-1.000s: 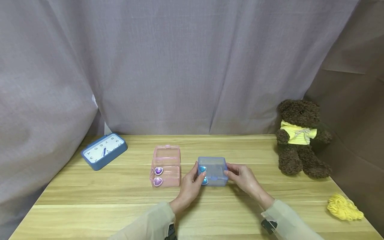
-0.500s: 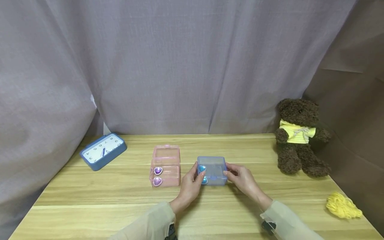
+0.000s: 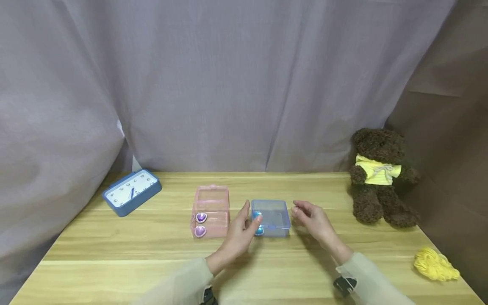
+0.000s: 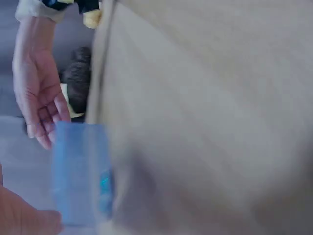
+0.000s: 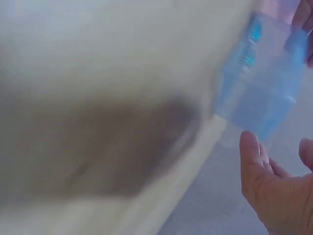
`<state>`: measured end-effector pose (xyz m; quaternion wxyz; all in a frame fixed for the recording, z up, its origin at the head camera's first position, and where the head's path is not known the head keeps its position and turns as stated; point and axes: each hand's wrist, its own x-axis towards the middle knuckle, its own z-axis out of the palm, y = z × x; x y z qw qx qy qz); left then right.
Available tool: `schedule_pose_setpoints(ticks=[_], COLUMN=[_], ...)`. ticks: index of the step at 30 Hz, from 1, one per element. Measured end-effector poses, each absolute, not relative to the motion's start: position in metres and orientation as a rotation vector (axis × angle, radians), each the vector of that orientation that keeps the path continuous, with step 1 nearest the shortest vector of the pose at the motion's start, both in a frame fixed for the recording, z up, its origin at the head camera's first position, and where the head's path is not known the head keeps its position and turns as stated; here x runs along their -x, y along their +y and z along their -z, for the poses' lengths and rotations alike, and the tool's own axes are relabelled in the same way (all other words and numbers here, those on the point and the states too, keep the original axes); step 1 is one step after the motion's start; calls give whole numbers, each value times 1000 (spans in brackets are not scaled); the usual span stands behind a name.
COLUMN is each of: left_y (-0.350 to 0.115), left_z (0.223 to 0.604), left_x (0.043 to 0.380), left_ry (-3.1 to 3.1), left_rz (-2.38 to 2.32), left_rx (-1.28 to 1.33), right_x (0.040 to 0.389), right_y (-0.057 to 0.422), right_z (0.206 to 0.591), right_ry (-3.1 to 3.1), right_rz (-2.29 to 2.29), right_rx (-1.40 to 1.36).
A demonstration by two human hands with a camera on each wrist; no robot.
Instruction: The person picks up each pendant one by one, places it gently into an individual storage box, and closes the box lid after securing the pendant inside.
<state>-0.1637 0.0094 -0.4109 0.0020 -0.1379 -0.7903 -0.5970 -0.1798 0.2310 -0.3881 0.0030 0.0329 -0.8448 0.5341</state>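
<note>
A translucent blue plastic box [image 3: 276, 218] with its lid down sits on the table, and blue heart-shaped gems [image 3: 259, 229] show through its left part. My left hand [image 3: 236, 235] is at the box's left side, thumb and fingers spread; whether the thumb still touches it I cannot tell. My right hand [image 3: 316, 224] is off the box, a small gap from its right side, holding nothing. In the right wrist view its fingers [image 5: 250, 147] extend toward the blue box [image 5: 259, 93]. Left of the left hand, a pink translucent box [image 3: 217, 222] lies with its lid back, with two purple heart-shaped gems [image 3: 200, 231] in its left part.
A blue clock [image 3: 131, 192] lies at the table's back left. A brown teddy bear [image 3: 381, 173] in a yellow top sits at the back right, with a bundle of yellow yarn [image 3: 436, 264] in front of it. A grey curtain [image 3: 236, 84] hangs behind the table.
My right hand has let go of the blue box and drawn away to the right. My left hand's fingers have loosened and shifted slightly left. The box has stayed in place.
</note>
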Motion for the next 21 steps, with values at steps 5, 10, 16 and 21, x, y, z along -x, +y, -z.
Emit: schedule_pose_setpoints(ticks=[5,10,16,21], left_y=[-36,-95,-137,-140], left_z=[387,386,403,421], left_x=[165,172,172,173], left_ry=[-2388,-2346,-2473,-2501], left_rz=[1928,1990,2027,2112], left_rx=[488,351,286,280], right_x=[195,213,236,253], right_y=[210,162,107,72], right_z=[357,339,336,349], right_ry=[-2539,-2480,-2502,-2631], right_rz=[-1793,-1974,-2134,-2062], right_rx=[-119,-142,-74,-5])
